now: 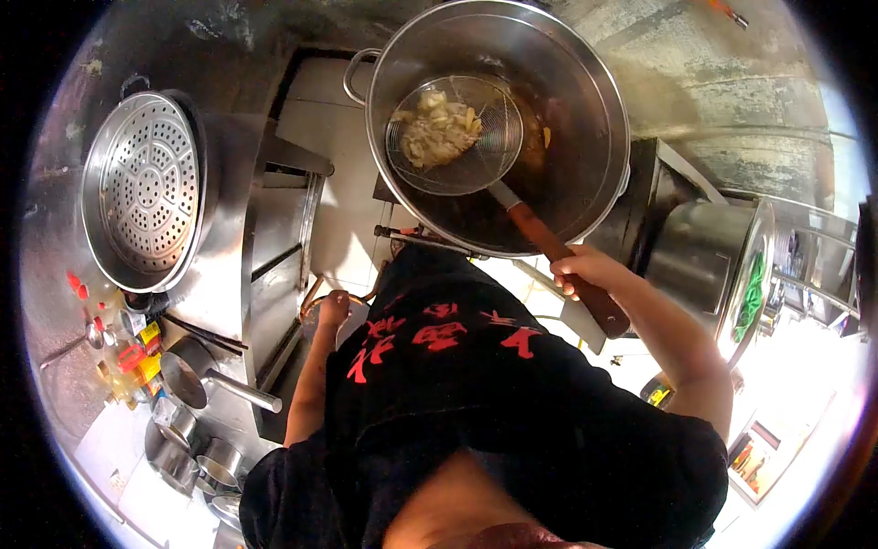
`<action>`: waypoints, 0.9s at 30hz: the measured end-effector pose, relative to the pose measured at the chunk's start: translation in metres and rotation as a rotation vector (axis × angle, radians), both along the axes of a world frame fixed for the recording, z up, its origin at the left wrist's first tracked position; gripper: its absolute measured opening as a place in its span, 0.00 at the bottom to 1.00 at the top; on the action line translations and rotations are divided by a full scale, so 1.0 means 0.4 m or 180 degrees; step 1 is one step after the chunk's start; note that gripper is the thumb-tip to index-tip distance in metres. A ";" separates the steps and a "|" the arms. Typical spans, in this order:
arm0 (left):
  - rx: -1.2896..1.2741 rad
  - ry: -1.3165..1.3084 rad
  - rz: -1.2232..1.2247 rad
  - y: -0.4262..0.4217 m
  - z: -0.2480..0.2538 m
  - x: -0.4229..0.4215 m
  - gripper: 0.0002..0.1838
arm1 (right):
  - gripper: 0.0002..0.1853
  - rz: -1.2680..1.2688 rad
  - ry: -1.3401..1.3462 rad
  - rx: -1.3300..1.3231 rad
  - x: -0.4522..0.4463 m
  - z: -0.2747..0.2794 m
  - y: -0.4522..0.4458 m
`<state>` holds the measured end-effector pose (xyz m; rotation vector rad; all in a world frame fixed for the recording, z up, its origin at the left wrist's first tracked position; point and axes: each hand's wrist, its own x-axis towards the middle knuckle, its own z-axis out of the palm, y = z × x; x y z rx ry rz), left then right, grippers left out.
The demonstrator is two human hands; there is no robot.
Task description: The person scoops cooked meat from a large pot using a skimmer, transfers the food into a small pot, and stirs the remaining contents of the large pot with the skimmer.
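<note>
My right hand [590,270] is wrapped around the wooden handle [541,229] of a wire mesh skimmer [498,137]. The skimmer's round basket hangs inside a large steel stockpot [608,101], tilted over dark liquid at the bottom. Pale, clumped food pieces [439,133] lie in the mesh; their kind is not clear. A few yellowish bits show in the pot beside the basket. Low at my left side, my left hand [337,308] has its fingers curled in, near a brownish curved rim [311,300]. Whether it holds anything is hidden.
A perforated steel steamer pan [151,188] stands at the left on a steel unit. Below it are a saucepan [186,373], bottles and several smaller pots. To the right stands another big steel pot [700,261] with a green cord [752,297]. Tiled floor shows between the units.
</note>
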<state>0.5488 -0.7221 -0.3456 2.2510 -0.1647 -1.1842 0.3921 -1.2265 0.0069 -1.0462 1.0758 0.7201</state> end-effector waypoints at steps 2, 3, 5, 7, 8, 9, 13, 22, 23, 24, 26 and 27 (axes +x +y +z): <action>-0.0098 -0.0416 -0.0523 0.025 -0.091 0.018 0.17 | 0.07 -0.0068 0.0082 -0.0015 -0.020 0.016 -0.002; -0.0178 -0.1060 -0.1102 0.039 -0.125 0.025 0.17 | 0.07 -0.0103 0.0075 0.0049 -0.028 0.025 -0.007; 0.0150 -0.0701 -0.1121 -0.013 -0.047 0.044 0.17 | 0.08 -0.0170 0.0151 0.0007 -0.030 0.078 -0.009; 0.0510 0.0263 -0.0254 -0.104 0.089 0.043 0.17 | 0.08 -0.0100 0.0260 0.0037 -0.060 0.083 -0.042; 0.0411 0.0205 0.0037 -0.110 0.089 0.041 0.18 | 0.09 0.0009 0.0287 -0.0036 -0.067 0.086 -0.063; 0.0446 0.0216 0.0145 -0.106 0.069 0.035 0.20 | 0.09 0.0052 0.0375 -0.0283 -0.055 0.115 -0.072; -0.0367 -0.0004 0.0323 -0.022 -0.058 -0.007 0.20 | 0.08 0.0700 0.0595 -0.0683 -0.048 0.153 -0.171; -0.0138 0.0642 0.0704 -0.123 0.086 -0.043 0.18 | 0.10 0.2529 0.0993 -0.1261 0.055 0.219 -0.352; 0.0000 0.0722 0.0687 -0.129 0.097 -0.047 0.17 | 0.10 0.2726 0.0959 -0.1234 0.071 0.223 -0.356; -0.0026 0.0675 0.0716 -0.142 0.116 -0.053 0.17 | 0.10 0.2772 0.0973 -0.1223 0.083 0.221 -0.361; -0.0078 0.0583 0.0757 -0.163 0.142 -0.069 0.16 | 0.10 0.2851 0.1008 -0.1200 0.102 0.215 -0.368; 0.0022 0.0682 0.0958 -0.172 0.142 -0.076 0.16 | 0.10 0.2934 0.1017 -0.1231 0.116 0.215 -0.365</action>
